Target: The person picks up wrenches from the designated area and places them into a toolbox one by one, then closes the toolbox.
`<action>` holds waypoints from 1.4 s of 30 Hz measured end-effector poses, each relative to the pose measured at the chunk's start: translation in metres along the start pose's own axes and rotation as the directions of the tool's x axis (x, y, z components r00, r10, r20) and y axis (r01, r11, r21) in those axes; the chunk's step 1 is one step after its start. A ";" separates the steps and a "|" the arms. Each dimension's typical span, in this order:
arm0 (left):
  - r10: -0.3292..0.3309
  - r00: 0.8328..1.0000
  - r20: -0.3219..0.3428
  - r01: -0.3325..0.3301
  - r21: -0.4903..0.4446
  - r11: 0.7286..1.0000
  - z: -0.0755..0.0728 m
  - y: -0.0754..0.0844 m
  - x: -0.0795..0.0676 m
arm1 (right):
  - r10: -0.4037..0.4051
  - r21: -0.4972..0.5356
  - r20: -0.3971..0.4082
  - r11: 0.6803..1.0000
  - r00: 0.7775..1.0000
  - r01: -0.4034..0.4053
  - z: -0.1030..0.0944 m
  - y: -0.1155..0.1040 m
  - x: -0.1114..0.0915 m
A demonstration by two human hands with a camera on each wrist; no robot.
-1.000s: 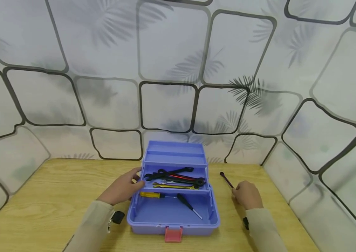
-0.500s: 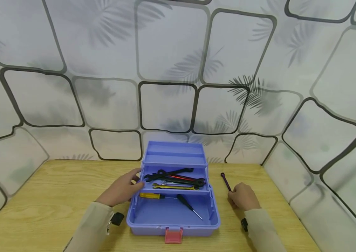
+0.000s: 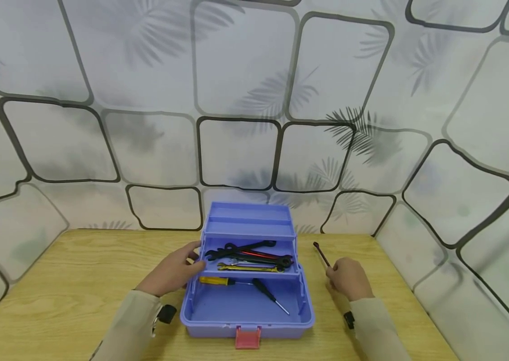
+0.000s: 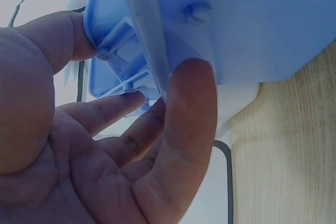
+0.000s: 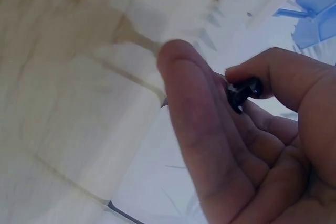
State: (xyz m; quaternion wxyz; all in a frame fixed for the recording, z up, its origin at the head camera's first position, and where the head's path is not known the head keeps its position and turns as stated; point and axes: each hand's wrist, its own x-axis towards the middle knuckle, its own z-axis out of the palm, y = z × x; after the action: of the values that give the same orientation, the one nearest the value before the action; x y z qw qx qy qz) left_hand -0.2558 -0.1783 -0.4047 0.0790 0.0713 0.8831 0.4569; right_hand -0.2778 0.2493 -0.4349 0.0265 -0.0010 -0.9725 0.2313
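A purple-blue toolbox (image 3: 247,328) stands with its lid raised in the head view. My left hand (image 3: 175,271) holds its left side, the thumb on the tray's edge; the left wrist view shows the fingers around the blue plastic and hinge arms (image 4: 123,35). To the right of the box, my right hand (image 3: 349,278) pinches a dark wrench (image 3: 321,253), whose far end points up and away over the table. The right wrist view shows the wrench's open end (image 5: 242,93) between thumb and fingers. Several wrenches (image 3: 254,257) lie in the upper tray.
The bottom compartment holds a yellow-handled screwdriver (image 3: 214,281) and a black-handled screwdriver (image 3: 263,289). A pink latch (image 3: 247,338) hangs at the box's front. The wooden table (image 3: 78,281) ends at a patterned wall covering (image 3: 160,150) behind and at the sides.
My right hand has shifted slightly left with the wrench, dipping a little and then rising, so the wrench's far end sits a bit higher. The left hand and toolbox look unmoved.
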 end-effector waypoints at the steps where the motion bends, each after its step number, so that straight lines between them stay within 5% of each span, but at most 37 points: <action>1: 0.001 1.000 -0.001 -0.001 0.001 1.000 0.000 0.000 0.000 | -0.001 0.014 -0.007 1.000 1.000 0.001 -0.001 -0.001 0.000; 7: 0.007 1.000 -0.005 -0.007 0.004 1.000 0.000 0.001 0.000 | -0.050 0.046 -0.109 0.997 0.993 0.055 -0.007 -0.010 0.001; 14: 0.010 1.000 -0.003 -0.010 -0.003 1.000 0.001 0.003 0.000 | -0.173 0.057 -0.248 0.980 0.953 0.193 -0.010 -0.021 0.001; 17: 0.010 1.000 -0.004 -0.010 -0.002 1.000 0.001 0.003 0.000 | -0.248 0.049 -0.311 0.960 0.918 0.276 -0.008 -0.023 0.001; 23: 0.012 1.000 -0.004 -0.012 -0.001 1.000 0.001 0.003 0.000 | -0.394 0.019 -0.433 0.895 0.811 0.446 -0.002 -0.024 0.003; 30: 0.016 1.000 -0.006 -0.016 0.009 1.000 0.001 0.002 0.000 | -0.512 -0.033 -0.486 0.821 0.708 0.570 0.006 -0.020 0.007; 42: -0.013 0.999 -0.034 0.015 0.050 0.999 0.000 0.005 -0.001 | -0.584 -0.074 -0.489 0.768 0.648 0.636 0.015 -0.015 0.010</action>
State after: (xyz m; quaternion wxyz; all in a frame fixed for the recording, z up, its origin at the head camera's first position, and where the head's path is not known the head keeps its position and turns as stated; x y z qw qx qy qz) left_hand -0.2546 -0.1756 -0.4005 0.0657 0.0595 0.8961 0.4350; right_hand -0.2888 0.2293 -0.4405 0.3457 0.2699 -0.8629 0.2510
